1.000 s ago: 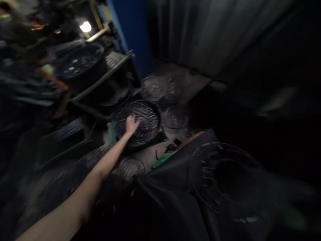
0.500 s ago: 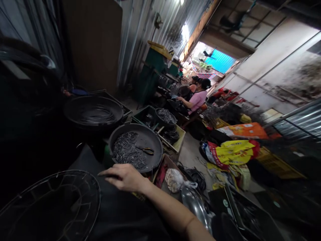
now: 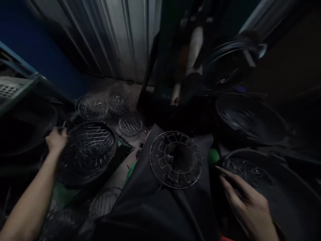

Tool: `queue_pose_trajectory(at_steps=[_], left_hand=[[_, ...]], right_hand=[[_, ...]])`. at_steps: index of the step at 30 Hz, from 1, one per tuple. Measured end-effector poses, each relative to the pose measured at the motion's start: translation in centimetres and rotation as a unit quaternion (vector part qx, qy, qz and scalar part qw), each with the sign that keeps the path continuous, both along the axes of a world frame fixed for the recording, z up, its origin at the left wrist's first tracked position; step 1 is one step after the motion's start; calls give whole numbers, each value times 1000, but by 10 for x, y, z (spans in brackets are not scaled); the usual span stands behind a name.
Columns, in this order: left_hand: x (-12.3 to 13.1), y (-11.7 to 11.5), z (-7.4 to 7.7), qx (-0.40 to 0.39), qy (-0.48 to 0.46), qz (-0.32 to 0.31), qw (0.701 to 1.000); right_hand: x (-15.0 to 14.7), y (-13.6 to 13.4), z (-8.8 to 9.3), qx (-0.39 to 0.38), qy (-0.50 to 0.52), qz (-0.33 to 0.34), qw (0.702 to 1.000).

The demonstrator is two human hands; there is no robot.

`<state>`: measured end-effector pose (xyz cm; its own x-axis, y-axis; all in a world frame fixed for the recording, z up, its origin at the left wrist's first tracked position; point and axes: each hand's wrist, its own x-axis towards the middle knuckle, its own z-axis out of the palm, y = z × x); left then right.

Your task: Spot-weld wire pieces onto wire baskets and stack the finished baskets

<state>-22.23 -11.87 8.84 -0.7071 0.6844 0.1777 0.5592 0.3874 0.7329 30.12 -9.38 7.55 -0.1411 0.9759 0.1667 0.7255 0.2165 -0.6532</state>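
A round wire frame [image 3: 152, 167] with a scalloped inner ring lies on the dark apron [image 3: 147, 204] over my lap. At the left, my left hand [image 3: 57, 140] is closed at the rim of a dark round pan [image 3: 75, 182] that holds wire grids and rings [image 3: 96, 134]. What its fingers grip is too dark and blurred to make out. My right hand [image 3: 247, 199] is open, thumb and fingers stretched forward and apart. It hovers beside the apron, near the wide pan [image 3: 288, 187] of small metal pieces [image 3: 244, 169].
Round wire grids [image 3: 130, 124] lie on the floor ahead, before a corrugated metal wall [image 3: 120, 40]. A dark machine [image 3: 173, 67] with pale rods stands in front of me. Another pan [image 3: 265, 127] with wire is at right, and a green crate [image 3: 32, 88] at far left.
My view has swung left, away from the seated people and the pan with pliers. My left hand has come into view by the left pan. The wire frame still lies on my lap.
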Motion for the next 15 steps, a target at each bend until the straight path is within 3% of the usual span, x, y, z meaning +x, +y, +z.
queue_pose_trajectory(at_steps=[3, 5, 7, 9, 11, 13, 15], left_hand=[[-20, -28, 7, -40, 158, 121, 979], [-5, -24, 20, 12, 232, 100, 967], [27, -15, 35, 119, 203, 49, 971], [68, -6, 46, 235, 77, 4, 969], [113, 3, 44, 310, -76, -66, 945], [157, 11, 31, 241, -293, -175, 908], [193, 18, 12, 159, -445, -259, 842]], right_hand=[[-14, -4, 14, 13, 21, -11, 1000], [-24, -6, 20, 34, 37, -28, 998], [-33, -5, 23, 45, 52, -51, 996], [-41, -2, 22, 35, 66, -72, 995], [-46, 1, 18, 11, 87, -81, 993], [-48, 4, 13, -22, 108, -72, 991], [-48, 5, 7, -66, 147, -54, 985]])
